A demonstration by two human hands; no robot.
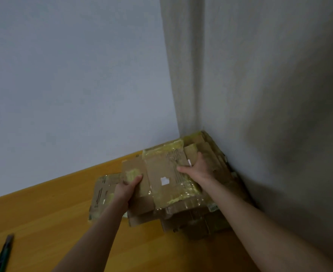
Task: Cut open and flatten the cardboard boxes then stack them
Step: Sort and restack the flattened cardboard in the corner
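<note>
A flattened brown cardboard box [161, 173] with yellowish tape lies on top of a stack of flattened boxes [201, 218] in the corner of the wooden surface. My left hand [127, 188] grips the top box's left flap, fingers curled over its edge. My right hand [198, 167] lies spread on the right part of the same box, thumb out to the left, pressing it down. Another flattened piece [101, 193] sticks out to the left under my left forearm.
A dark green utility knife [4, 254] lies on the wooden surface [44, 222] at the bottom left. A pale wall [73, 75] stands behind the stack and a grey curtain [269, 95] hangs close on its right.
</note>
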